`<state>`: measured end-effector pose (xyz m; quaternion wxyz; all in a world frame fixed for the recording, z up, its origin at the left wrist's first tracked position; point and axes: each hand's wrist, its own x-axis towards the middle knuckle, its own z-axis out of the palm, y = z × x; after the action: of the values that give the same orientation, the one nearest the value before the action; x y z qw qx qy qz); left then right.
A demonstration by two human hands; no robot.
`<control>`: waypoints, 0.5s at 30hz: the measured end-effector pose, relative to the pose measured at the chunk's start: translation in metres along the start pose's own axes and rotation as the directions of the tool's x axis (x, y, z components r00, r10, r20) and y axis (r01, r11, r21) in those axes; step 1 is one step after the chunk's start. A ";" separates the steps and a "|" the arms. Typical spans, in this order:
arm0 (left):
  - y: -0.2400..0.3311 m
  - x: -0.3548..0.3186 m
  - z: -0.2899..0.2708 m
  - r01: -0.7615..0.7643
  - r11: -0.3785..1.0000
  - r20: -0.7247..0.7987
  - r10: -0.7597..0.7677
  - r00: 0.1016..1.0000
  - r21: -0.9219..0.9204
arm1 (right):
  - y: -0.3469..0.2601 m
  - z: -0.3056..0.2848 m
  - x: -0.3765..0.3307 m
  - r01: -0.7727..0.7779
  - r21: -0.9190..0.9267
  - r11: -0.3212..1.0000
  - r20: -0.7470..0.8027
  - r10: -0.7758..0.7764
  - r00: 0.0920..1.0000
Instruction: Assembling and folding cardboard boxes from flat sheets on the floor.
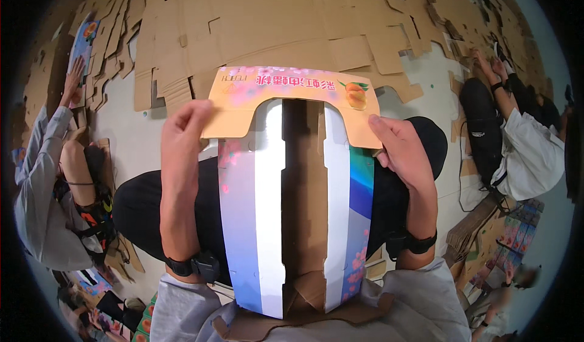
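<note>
Fruit carton blank (292, 177) spans lap | left hand (182, 132) pinches orange flap's left end | right hand (404, 150) grips right end

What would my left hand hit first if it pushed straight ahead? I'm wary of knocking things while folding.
Probably the pile of flat brown cardboard sheets on the floor beyond the printed box flap the left hand grips; depth is unclear.

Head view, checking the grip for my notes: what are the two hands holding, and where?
A flat printed cardboard box. The left hand and the right hand each pinch one end of its orange far flap.
</note>
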<state>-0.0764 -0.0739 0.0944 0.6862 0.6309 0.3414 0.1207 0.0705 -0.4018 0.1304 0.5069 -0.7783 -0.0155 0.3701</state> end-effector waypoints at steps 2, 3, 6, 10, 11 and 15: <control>0.010 -0.004 0.001 0.159 0.985 0.212 -0.171 0.962 0.071 | 0.002 -0.003 0.000 0.022 0.013 1.000 0.033 -0.022 0.999; 0.008 -0.008 0.010 0.089 0.995 0.224 -0.094 0.970 0.034 | 0.003 -0.004 -0.001 -0.001 0.026 1.000 0.028 0.000 1.000; 0.009 -0.015 0.014 0.149 0.978 0.187 -0.176 0.966 0.149 | 0.007 -0.003 -0.002 -0.024 0.069 0.997 0.026 0.022 0.999; 0.004 -0.030 0.007 0.131 0.975 0.194 -0.165 0.967 0.177 | 0.011 -0.002 -0.007 -0.032 0.028 0.999 0.049 0.031 0.998; 0.002 -0.033 0.004 0.166 0.969 0.210 -0.204 0.956 0.185 | 0.013 -0.002 -0.011 -0.052 0.021 0.998 0.042 0.051 0.998; -0.010 -0.042 0.005 0.178 0.969 0.213 -0.213 0.954 0.172 | 0.024 -0.002 -0.016 -0.049 -0.035 0.998 0.054 0.051 0.997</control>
<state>-0.1071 -0.1048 0.0984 0.6800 0.6536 0.3288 -0.0477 0.0521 -0.4217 0.1202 0.4837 -0.7765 -0.0162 0.4036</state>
